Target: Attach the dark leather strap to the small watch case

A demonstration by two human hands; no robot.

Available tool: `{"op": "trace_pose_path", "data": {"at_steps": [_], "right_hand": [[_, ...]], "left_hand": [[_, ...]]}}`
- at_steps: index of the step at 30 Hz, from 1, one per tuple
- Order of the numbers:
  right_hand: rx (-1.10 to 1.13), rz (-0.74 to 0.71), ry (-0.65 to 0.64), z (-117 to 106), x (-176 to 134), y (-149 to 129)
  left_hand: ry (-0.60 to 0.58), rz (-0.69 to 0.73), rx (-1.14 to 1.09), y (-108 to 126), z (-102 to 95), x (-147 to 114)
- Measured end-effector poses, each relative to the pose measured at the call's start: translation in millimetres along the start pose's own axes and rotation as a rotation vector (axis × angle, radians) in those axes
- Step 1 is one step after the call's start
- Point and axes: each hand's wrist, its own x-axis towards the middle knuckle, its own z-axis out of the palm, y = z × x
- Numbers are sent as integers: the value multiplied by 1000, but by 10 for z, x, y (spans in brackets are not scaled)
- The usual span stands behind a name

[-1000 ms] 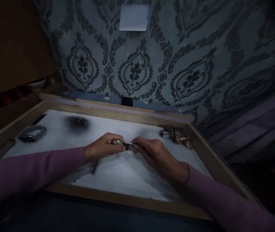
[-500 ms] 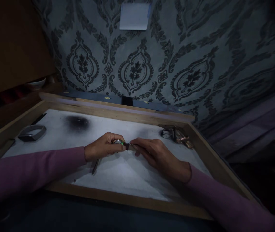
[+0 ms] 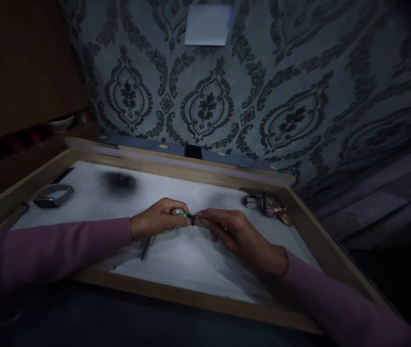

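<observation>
My left hand [image 3: 162, 219] is closed around a wristwatch [image 3: 179, 212], thumb in front. Its round metal case shows a small green glint. Below that hand a thin dark strip [image 3: 146, 248], perhaps the other strap half, hangs or lies at a slant. To the right of the case runs a dark watch strap [image 3: 193, 220]. My right hand [image 3: 229, 226] pinches its far end between thumb and fingers; whether a small tool is in there too is too dim to tell. Both hands are over the white bottom of a shallow wooden tray [image 3: 176, 289].
At the tray's left lies a smartwatch with a closed band [image 3: 53, 195]. Several watches, tangled together [image 3: 268, 205], lie in the back right corner. A dark smudge [image 3: 120, 182] marks the white bottom. Patterned wallpaper [image 3: 205, 106] rises behind the tray.
The whole view has shifted slightly, moving things a little to the right. Both hands keep their hold on the watch and strap; the watch face is tilted slightly differently.
</observation>
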Motion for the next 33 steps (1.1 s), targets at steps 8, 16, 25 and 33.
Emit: {"op": "trace_pose_path", "data": {"at_steps": [8, 16, 25, 33], "right_hand": [[6, 52, 15, 7, 14, -21], [48, 49, 38, 26, 12, 3], [60, 94, 36, 31, 18, -22], [81, 83, 35, 31, 8, -23]], "left_hand": [[10, 37, -15, -19, -6, 16], [8, 19, -2, -16, -6, 9], [6, 21, 8, -9, -5, 7], [-10, 21, -1, -21, 0, 4]]}}
